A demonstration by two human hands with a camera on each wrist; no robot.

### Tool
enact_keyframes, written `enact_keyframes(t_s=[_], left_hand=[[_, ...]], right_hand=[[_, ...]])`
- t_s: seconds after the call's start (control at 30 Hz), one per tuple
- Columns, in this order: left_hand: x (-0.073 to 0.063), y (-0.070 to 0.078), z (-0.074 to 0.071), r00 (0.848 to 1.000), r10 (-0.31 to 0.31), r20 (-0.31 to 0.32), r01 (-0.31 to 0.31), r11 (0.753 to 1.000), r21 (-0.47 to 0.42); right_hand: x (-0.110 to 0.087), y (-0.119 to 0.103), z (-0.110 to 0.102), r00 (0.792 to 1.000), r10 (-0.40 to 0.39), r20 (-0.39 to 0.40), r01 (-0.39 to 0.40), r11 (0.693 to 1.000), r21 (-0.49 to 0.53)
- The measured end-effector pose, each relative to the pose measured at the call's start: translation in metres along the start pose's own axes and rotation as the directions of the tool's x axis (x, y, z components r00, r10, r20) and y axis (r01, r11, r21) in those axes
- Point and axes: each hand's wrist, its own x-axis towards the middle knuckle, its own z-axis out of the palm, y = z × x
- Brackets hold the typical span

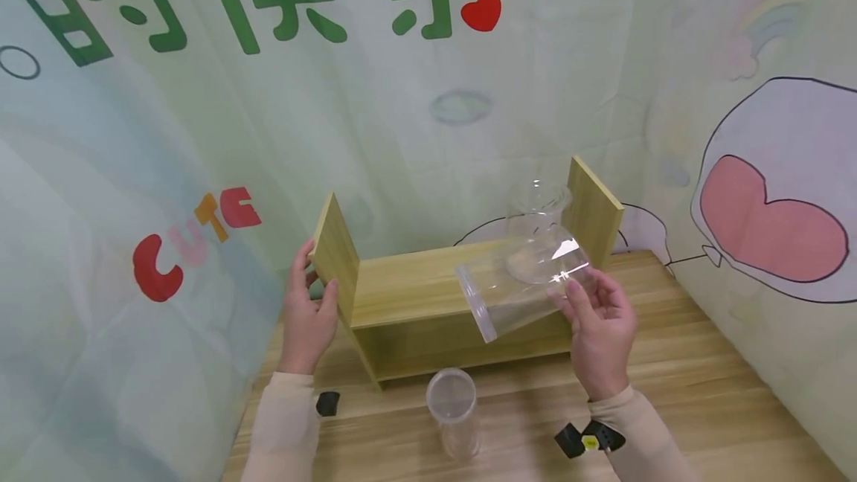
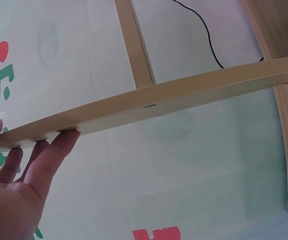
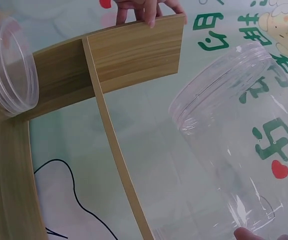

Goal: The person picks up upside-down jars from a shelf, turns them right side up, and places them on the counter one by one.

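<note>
A small wooden shelf (image 1: 415, 288) with two raised side panels stands on the table. My left hand (image 1: 309, 318) grips its left side panel (image 1: 337, 255), thumb on one face and fingers on the other, as the left wrist view also shows. My right hand (image 1: 602, 333) holds a clear plastic jar (image 1: 512, 307) by its base end. The jar lies tilted on its side above the shelf's front, its ridged lid (image 3: 218, 82) pointing left. Behind it, a second clear jar (image 1: 535, 199) appears upright on the upper board's right part.
A narrower clear jar (image 1: 455, 415) stands upright on the wooden table (image 1: 522, 422) in front of the shelf. Printed cloth (image 1: 402, 155) hangs close behind and along both sides. The shelf's right panel (image 1: 596, 207) rises beside the second jar.
</note>
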Motion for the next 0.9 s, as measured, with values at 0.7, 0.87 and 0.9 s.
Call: enact_keyframes(t_s=[0.7, 0.87, 0.9], left_hand=[[-0.003, 0.02, 0.0, 0.999, -0.04, 0.017, 0.04, 0.999, 0.005], [-0.006, 0.041, -0.001, 0.999, -0.04, 0.022, 0.04, 0.999, -0.009], [-0.005, 0.036, -0.001, 0.999, -0.037, 0.019, 0.038, 0.999, -0.014]], right_hand=[[-0.01, 0.002, -0.018, 0.972, 0.207, -0.112, -0.201, 0.978, 0.064], [-0.011, 0.003, -0.023, 0.961, 0.251, -0.118, -0.242, 0.967, 0.08], [-0.011, 0.003, -0.024, 0.959, 0.258, -0.119, -0.249, 0.965, 0.082]])
